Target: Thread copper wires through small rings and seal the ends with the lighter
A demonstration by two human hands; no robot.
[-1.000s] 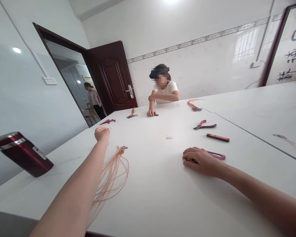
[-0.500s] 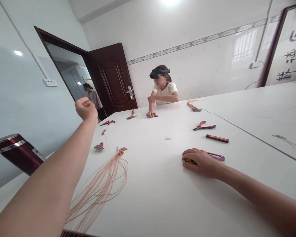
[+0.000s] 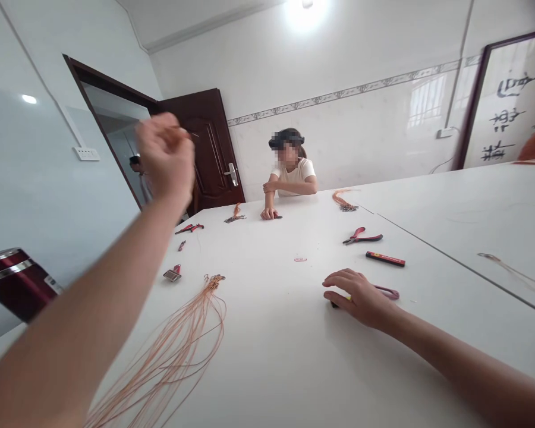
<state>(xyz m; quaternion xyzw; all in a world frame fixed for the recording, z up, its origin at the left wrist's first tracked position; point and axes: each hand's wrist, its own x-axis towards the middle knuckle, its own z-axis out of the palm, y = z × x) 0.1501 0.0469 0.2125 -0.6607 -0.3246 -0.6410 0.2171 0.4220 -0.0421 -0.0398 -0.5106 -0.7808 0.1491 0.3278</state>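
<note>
My left hand is raised high in front of the brown door, its fingers curled closed and blurred; what it holds, if anything, is too small to name. My right hand rests over a purple-handled tool on the white table, thumb and fingers apart, with a black and yellow part showing under the thumb. Left of centre lies a bundle of thin orange cords with metal ends. Beyond my right hand are a red and black box and red-handled pliers.
A person sits across the white table, one hand on a small dark object. A dark red flask stands at the left. More pliers and a metal clip lie on the left side. Another person stands in the doorway.
My left hand has risen and moved slightly right. My right hand's fingers have lifted and spread over the tool. The view has shifted a little.
</note>
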